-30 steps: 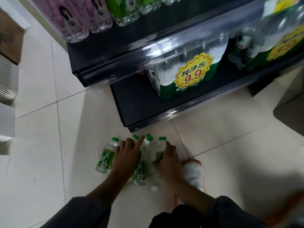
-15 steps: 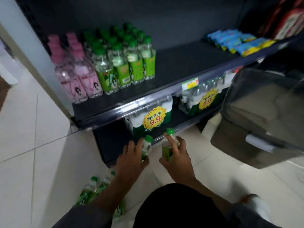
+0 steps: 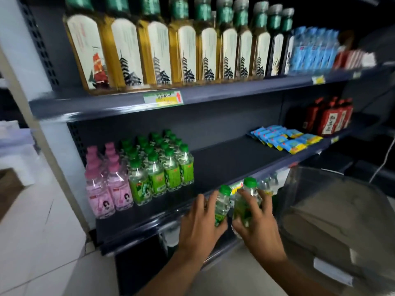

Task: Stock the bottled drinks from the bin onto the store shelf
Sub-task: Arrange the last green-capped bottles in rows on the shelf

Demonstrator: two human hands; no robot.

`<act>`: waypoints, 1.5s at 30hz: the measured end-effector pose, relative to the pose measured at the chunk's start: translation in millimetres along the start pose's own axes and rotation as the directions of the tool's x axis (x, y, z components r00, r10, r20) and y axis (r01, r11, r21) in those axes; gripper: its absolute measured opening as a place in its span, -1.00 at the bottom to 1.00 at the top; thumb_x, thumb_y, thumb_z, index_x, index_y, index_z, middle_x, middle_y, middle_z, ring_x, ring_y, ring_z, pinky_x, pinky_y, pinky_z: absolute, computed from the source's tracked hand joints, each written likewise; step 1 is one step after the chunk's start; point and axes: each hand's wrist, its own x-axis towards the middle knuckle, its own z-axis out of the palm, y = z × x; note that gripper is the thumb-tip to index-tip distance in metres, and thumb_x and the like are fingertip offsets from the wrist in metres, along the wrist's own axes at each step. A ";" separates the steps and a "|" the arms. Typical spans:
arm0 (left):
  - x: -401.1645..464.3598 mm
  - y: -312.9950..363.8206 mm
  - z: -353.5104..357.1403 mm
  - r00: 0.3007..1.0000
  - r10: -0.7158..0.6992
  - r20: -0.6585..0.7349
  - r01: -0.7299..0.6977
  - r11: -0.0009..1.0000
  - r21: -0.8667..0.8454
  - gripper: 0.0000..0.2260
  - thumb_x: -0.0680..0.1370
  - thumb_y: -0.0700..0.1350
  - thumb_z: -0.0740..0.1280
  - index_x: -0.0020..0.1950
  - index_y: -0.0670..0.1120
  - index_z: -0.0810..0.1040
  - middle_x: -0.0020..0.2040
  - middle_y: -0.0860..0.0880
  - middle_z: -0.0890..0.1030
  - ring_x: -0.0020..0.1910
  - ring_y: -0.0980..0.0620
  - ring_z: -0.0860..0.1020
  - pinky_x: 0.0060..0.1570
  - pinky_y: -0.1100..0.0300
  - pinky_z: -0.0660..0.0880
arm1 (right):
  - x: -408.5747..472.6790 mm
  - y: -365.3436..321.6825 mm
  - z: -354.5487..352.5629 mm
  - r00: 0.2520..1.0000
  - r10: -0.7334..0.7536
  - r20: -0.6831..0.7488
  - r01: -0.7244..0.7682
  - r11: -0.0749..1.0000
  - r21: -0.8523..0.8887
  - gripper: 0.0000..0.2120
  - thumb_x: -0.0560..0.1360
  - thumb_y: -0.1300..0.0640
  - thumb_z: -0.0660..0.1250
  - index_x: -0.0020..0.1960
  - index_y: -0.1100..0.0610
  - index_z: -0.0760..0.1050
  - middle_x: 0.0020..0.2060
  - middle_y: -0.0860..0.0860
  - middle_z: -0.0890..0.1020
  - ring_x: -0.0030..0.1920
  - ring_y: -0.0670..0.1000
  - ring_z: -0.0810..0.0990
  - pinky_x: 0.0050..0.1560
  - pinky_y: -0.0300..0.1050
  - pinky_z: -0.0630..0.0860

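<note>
Two bottles up at once, and a tight row waiting

Two green-capped bottles are in the air in front of the shelf edge point(image 3: 149, 228), one per hand. The left hand point(image 3: 199, 223) is curled round the left bottle point(image 3: 222, 205), fingers wrapped over its lower half; the right hand point(image 3: 256, 218) is closed round the right bottle point(image 3: 249, 200) the same way. Both stand roughly upright, close beside each other, caps just below the shelf surface.

The likeliest slip is at the set-down. The green bottles already stocked point(image 3: 162, 167) stand packed shoulder to shoulder, and the open space lies just to their right. A bottle pushed in too near that block could knock the front one, and light bottles in a row probably topple together. Both hands being full, neither could catch a faller.

The raised lip of the shelf is a second hazard: a base that clips it would likely tilt the bottle out of the fingers. The clear bin point(image 3: 333, 221) sits close on the right, so a wide elbow may bump it
</note>
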 end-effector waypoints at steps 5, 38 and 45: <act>63.9 12.2 18.2 0.993 -0.104 -0.053 0.100 0.992 -0.074 -0.30 0.49 0.21 0.41 0.55 0.10 0.18 0.25 -0.02 0.42 0.20 -0.07 0.55 -0.20 0.02 0.57 | 52.8 8.8 12.3 0.996 -0.067 -0.057 0.069 0.997 0.024 -0.31 0.42 0.09 0.50 0.45 -0.22 0.29 0.43 0.04 0.24 0.36 0.19 0.42 0.18 0.16 0.56; 250.2 18.2 91.1 0.759 -0.649 -0.051 0.604 0.732 -0.316 -0.45 0.53 -0.07 0.46 0.35 -0.11 0.20 0.32 -0.21 0.26 0.08 -0.36 0.56 -0.04 -0.10 0.51 | 254.9 86.9 91.8 0.972 -0.172 0.157 0.132 0.963 0.235 -0.36 0.47 0.27 0.42 0.43 -0.18 0.33 0.47 -0.03 0.14 0.28 0.20 0.51 0.23 0.07 0.55; 277.2 1.8 105.0 0.656 -0.752 -0.072 0.691 0.636 -0.343 -0.44 0.54 -0.07 0.41 0.41 -0.10 0.19 0.40 -0.27 0.21 0.04 -0.36 0.57 -0.03 -0.04 0.49 | 284.3 93.7 129.7 0.947 -0.242 0.213 0.165 0.932 0.324 -0.47 0.53 0.22 0.42 0.39 -0.17 0.40 0.42 -0.10 0.19 0.30 0.04 0.45 0.27 0.00 0.53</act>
